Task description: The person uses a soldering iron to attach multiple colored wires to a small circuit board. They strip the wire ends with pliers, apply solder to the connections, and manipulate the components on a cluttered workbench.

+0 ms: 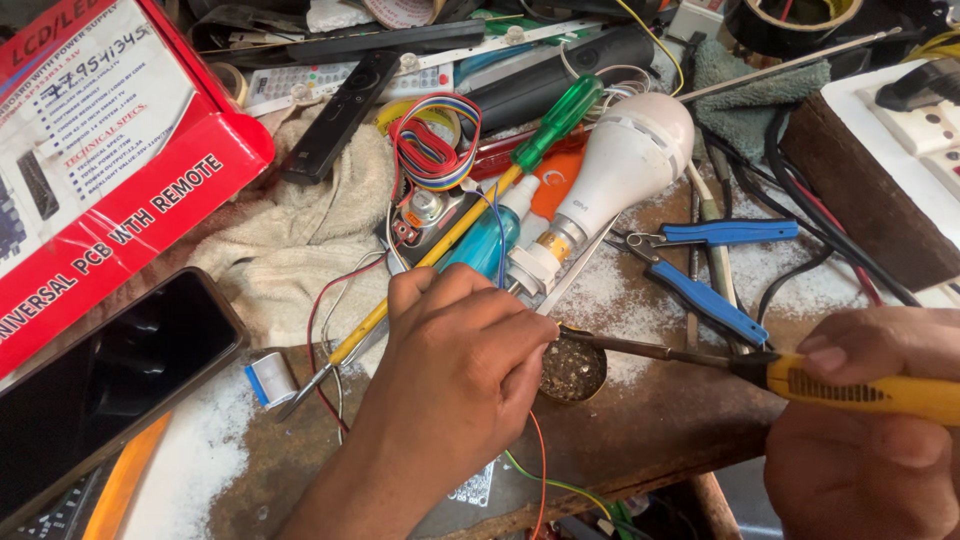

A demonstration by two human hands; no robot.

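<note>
With my left hand (455,345) curled shut, pinching thin orange wire (541,470) over the small round tin of flux (573,370), my right hand (865,440) grips the yellow-handled soldering iron (800,378), tip at the tin, so I judge I'm tinning, steadiness needed next.

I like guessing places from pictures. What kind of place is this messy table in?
Probably an electronics repair bench. The right hand holds a yellow soldering iron, its tip by a small round tin beside the left hand. A white bulb, blue pliers and loose wires lie around.
</note>
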